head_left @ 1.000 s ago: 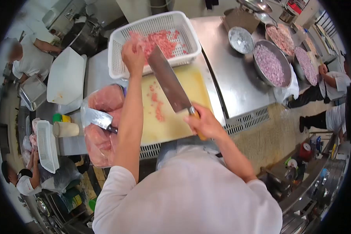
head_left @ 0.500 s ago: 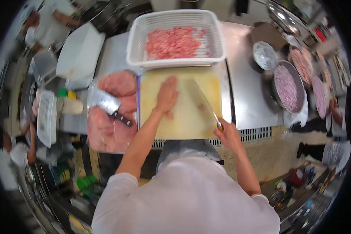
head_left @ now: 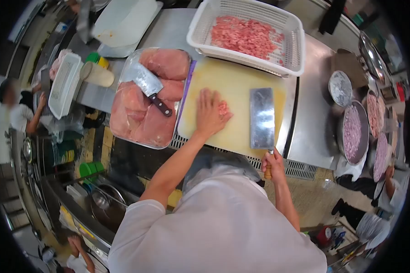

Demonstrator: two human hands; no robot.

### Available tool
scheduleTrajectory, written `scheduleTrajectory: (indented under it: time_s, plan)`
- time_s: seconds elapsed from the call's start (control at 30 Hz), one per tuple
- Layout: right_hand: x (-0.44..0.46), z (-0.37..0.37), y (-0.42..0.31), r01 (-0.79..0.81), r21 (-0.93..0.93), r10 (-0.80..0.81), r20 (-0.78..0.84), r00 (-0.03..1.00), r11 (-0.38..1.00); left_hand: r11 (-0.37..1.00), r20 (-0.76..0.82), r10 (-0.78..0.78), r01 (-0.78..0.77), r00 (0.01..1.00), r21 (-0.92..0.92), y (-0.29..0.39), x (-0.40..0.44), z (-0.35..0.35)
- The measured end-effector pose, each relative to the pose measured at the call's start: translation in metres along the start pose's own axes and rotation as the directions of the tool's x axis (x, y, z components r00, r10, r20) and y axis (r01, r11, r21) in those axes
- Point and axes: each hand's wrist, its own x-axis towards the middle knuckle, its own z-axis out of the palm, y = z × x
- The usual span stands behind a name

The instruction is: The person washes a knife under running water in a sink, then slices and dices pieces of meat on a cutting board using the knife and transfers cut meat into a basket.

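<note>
My right hand (head_left: 273,164) grips the wooden handle of a cleaver (head_left: 262,119), whose broad blade lies flat-side up over the right part of a yellowed cutting board (head_left: 241,79). On the board's left half, my left hand (head_left: 209,111) is stretched out, palm down. A small heap of chopped pink meat (head_left: 222,108) shows beside its thumb; whatever is under the palm is hidden. Left of the board is a tray (head_left: 143,143) of large raw meat pieces (head_left: 164,63). A second cleaver (head_left: 146,83) with a dark handle rests on them. Behind the board, a white basket (head_left: 196,38) holds chopped meat (head_left: 243,36).
At right on the steel table (head_left: 312,136) stand a metal bowl (head_left: 340,88) and a pan (head_left: 365,136) of pale purple pieces. A white crate (head_left: 61,93) and a capped container (head_left: 98,75) are at left. Other people are at both sides.
The cleaver has turned from edge-on to showing its broad face, and my right hand has come closer to my body. My left hand stays on the board; the whole view has rotated.
</note>
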Motion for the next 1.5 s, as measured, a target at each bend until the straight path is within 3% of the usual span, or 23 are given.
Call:
scheduleTrajectory:
  time_s: [0.03, 0.17, 0.3, 0.37, 0.47, 0.57, 0.63, 0.7, 0.77, 0.83, 0.9, 1.07, 1.1, 1.13, 1.2, 1.23, 1.3, 1.4, 1.5]
  plan:
    - [0.001, -0.003, 0.004, -0.008, 0.056, 0.008, 0.008, 1.000, 0.998, 0.999, -0.008, 0.012, -0.013, 1.000, -0.042, 0.004, 0.000, 0.001]
    - [0.016, 0.016, 0.019, -0.144, -0.101, 0.154, 0.095, 0.984, 0.984, 0.969, -0.154, -0.044, 0.005, 0.987, -0.247, 0.026, -0.003, 0.017]
    - [0.027, 0.068, 0.016, -0.189, -0.181, 0.229, 0.233, 0.945, 0.965, 0.896, -0.276, -0.308, 0.180, 0.910, -0.407, 0.038, 0.011, 0.029]
    - [0.030, 0.070, 0.014, -0.141, -0.205, 0.190, 0.247, 0.950, 0.969, 0.843, -0.315, -0.365, 0.168, 0.876, -0.510, 0.037, 0.020, 0.029]
    - [0.021, 0.077, -0.008, -0.040, -0.201, 0.088, 0.237, 0.967, 0.979, 0.716, -0.245, -0.422, 0.154, 0.873, -0.681, 0.047, 0.033, 0.011]
    - [0.007, 0.083, -0.047, 0.109, -0.205, -0.063, 0.222, 0.973, 0.973, 0.876, -0.549, -0.191, -0.111, 0.814, -0.469, 0.071, 0.083, -0.048]
    - [0.002, 0.090, -0.079, 0.256, -0.204, -0.204, 0.242, 0.949, 0.945, 0.840, -0.661, -0.090, -0.301, 0.745, -0.452, 0.078, 0.140, -0.084]
    - [-0.003, 0.093, -0.097, 0.227, -0.266, -0.197, 0.136, 0.971, 0.937, 0.693, -0.374, -0.161, -0.165, 0.913, -0.701, 0.068, 0.207, -0.117]
    - [-0.002, 0.083, -0.092, 0.312, -0.281, -0.292, 0.110, 0.950, 0.908, 0.631, -0.402, -0.220, -0.184, 0.889, -0.753, 0.034, 0.277, -0.096]
    - [0.001, 0.057, -0.060, 0.254, -0.332, -0.275, -0.017, 0.961, 0.909, 0.803, -0.785, 0.014, -0.475, 0.619, -0.360, 0.010, 0.318, -0.078]
    - [-0.008, 0.055, -0.049, 0.268, -0.350, -0.304, -0.049, 0.951, 0.898, 0.813, -0.762, 0.037, -0.463, 0.647, -0.354, 0.031, 0.294, -0.132]
    - [-0.014, 0.030, -0.019, 0.189, -0.471, -0.253, -0.075, 0.965, 0.862, 0.822, -0.708, -0.114, -0.334, 0.697, -0.462, -0.011, 0.204, -0.152]
    - [-0.016, 0.030, -0.016, 0.171, -0.494, -0.243, -0.085, 0.966, 0.853, 0.805, -0.664, -0.244, -0.234, 0.707, -0.545, -0.030, 0.179, -0.148]
    - [-0.018, 0.029, -0.013, 0.156, -0.509, -0.236, -0.096, 0.967, 0.846, 0.865, -0.557, -0.352, 0.033, 0.753, -0.501, -0.053, 0.145, -0.153]
    - [-0.019, 0.031, -0.014, 0.151, -0.509, -0.228, -0.092, 0.969, 0.848, 0.913, -0.646, -0.395, 0.200, 0.653, -0.356, -0.102, 0.082, -0.157]
    - [-0.021, 0.031, -0.014, 0.143, -0.507, -0.220, -0.096, 0.971, 0.850, 0.835, -0.648, -0.318, 0.529, 0.692, 0.155, -0.143, 0.056, -0.148]
    - [-0.016, 0.030, -0.013, 0.156, -0.503, -0.219, -0.068, 0.973, 0.850, 0.658, -0.529, -0.559, 0.730, 0.638, 0.186, -0.168, 0.019, -0.149]
    - [-0.010, 0.034, -0.022, 0.145, -0.516, -0.201, -0.054, 0.978, 0.844, 0.862, -0.586, -0.371, 0.502, 0.720, 0.071, -0.247, 0.009, -0.138]
    - [-0.010, 0.037, -0.032, 0.150, -0.569, -0.198, -0.023, 0.980, 0.809, 0.890, -0.326, -0.448, 0.450, 0.832, -0.073, -0.282, 0.003, -0.171]
